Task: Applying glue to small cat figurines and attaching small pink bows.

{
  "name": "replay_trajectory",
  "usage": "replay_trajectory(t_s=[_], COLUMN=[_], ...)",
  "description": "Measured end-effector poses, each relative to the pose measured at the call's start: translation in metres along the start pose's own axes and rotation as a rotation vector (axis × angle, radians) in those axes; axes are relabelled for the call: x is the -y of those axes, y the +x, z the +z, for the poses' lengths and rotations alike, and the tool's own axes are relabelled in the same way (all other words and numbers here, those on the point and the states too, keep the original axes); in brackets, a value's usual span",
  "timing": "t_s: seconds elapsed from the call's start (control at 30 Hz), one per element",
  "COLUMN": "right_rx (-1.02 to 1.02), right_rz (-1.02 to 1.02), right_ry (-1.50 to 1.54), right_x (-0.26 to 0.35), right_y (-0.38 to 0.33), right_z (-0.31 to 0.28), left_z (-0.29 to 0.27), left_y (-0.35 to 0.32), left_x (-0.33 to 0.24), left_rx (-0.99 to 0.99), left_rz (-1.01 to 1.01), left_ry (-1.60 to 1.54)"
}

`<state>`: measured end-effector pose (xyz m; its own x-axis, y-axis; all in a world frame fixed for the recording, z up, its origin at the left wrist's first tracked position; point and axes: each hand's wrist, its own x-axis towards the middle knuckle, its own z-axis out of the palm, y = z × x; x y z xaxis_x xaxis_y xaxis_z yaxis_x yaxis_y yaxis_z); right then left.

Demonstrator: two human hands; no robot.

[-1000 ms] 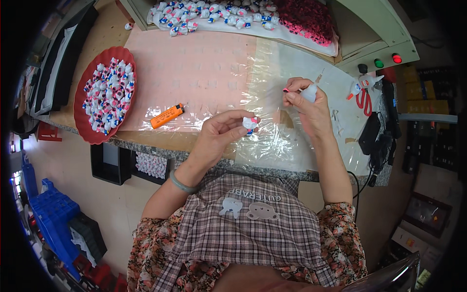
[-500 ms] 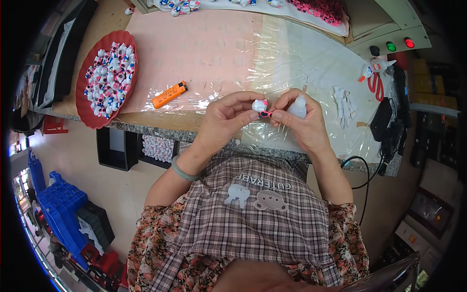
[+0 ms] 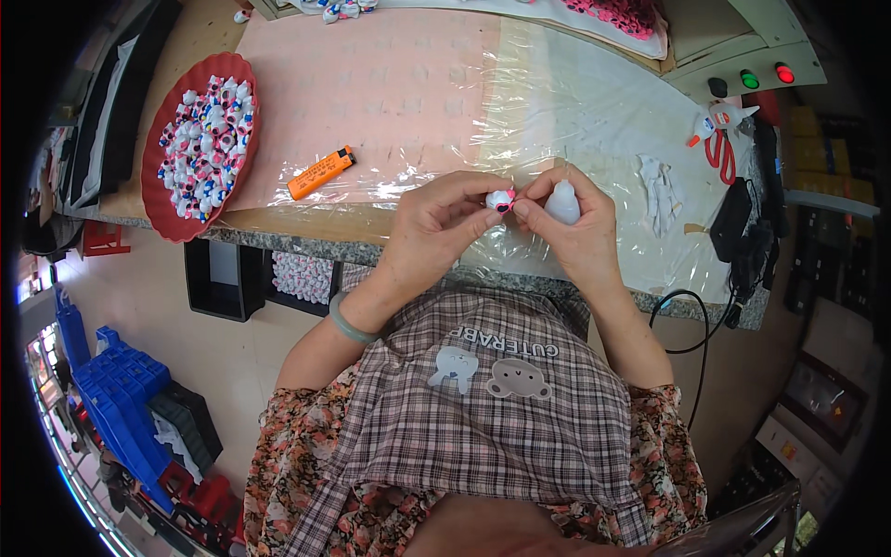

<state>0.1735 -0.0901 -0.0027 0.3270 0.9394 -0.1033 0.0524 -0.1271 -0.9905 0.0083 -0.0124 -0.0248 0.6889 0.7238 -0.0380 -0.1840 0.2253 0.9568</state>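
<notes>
A tiny white figurine head (image 3: 497,200) with a pink bow is pinched between the thumb and index finger of my left hand (image 3: 434,215). Miniature pink sunglasses (image 3: 504,207) with dark lenses lie against the figurine's face. The thumb and index finger of my right hand (image 3: 587,223) meet at the sunglasses' edge. That same hand also keeps a small white squeeze bottle (image 3: 562,203) tucked in its curled fingers. Both hands are close together above the plastic-covered bench.
To the left stands a red scalloped bowl (image 3: 243,162) heaped with small figurines. An orange lighter (image 3: 322,173) lies between bowl and hands. Red-handled scissors (image 3: 719,158), a glue bottle (image 3: 713,125), a crumpled white glove (image 3: 657,197) and black cables (image 3: 742,241) occupy the right side.
The pink sunglasses, formerly just below the figurine, now rest against its face. My right fingers have come nearer to my left ones, and the figurine has tipped slightly.
</notes>
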Motion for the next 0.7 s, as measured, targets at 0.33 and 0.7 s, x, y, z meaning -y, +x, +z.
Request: replay_trajectory(t_s=[0.33, 0.7], right_rx=[-0.139, -0.177], right_rz=[-0.158, -0.214], right_ry=[-0.273, -0.226], right_x=[-0.005, -0.015], right_y=[-0.005, -0.002], right_z=[0.010, 0.020], left_z=[0.000, 0.001], left_y=[-0.001, 0.001], left_x=[0.003, 0.022], left_rx=[-0.009, -0.093], left_rz=[-0.049, 0.141], left_ry=[-0.093, -0.182])
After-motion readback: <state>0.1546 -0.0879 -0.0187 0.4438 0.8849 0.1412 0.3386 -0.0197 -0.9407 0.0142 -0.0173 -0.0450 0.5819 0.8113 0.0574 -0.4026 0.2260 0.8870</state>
